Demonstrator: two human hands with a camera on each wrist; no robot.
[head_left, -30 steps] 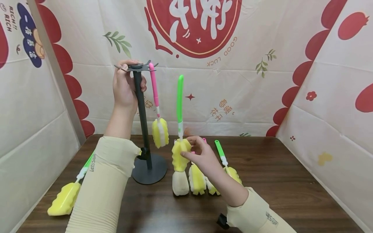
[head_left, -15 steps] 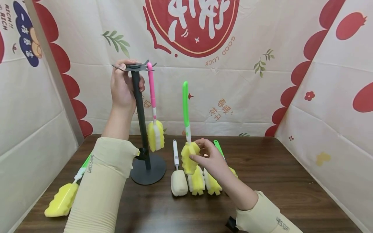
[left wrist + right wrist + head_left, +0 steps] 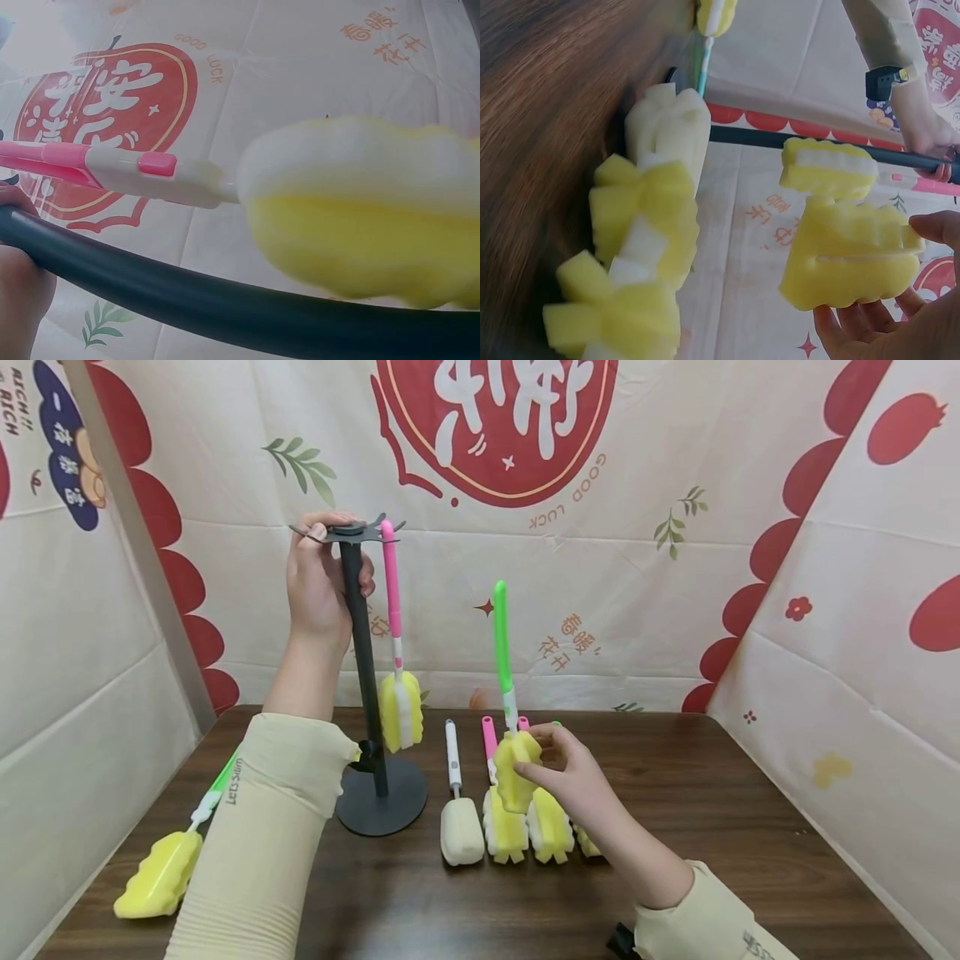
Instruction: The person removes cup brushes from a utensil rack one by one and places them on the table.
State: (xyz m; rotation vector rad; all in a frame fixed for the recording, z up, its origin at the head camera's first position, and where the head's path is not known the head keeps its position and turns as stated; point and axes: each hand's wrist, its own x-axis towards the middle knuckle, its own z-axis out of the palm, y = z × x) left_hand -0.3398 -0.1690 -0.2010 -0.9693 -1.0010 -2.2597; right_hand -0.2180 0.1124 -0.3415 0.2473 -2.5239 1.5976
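Note:
My left hand (image 3: 321,581) grips the top of a black stand (image 3: 362,652), its fingers round the pole just under the hooked ring. From one hook hangs a pink-handled sponge brush (image 3: 393,593), its yellow and white head beside the pole; the left wrist view shows that brush (image 3: 360,217) up close. My right hand (image 3: 573,772) pinches the yellow sponge head of a green-handled brush (image 3: 502,639), held upright with its handle pointing up. In the right wrist view thumb and fingers press the yellow head (image 3: 851,259) from opposite sides.
On the brown table (image 3: 720,827) lie a white sponge brush (image 3: 461,831) and two yellow-and-white ones (image 3: 506,835), (image 3: 551,831). Another sponge head (image 3: 588,843) is partly hidden behind my right arm. A green-handled brush (image 3: 161,872) lies at the left. A printed cloth (image 3: 637,602) stands behind.
My right hand has moved right and slightly down with the green-handled brush, away from the stand. My left hand stays on the stand; the hanging pink brush has swung slightly towards the pole.

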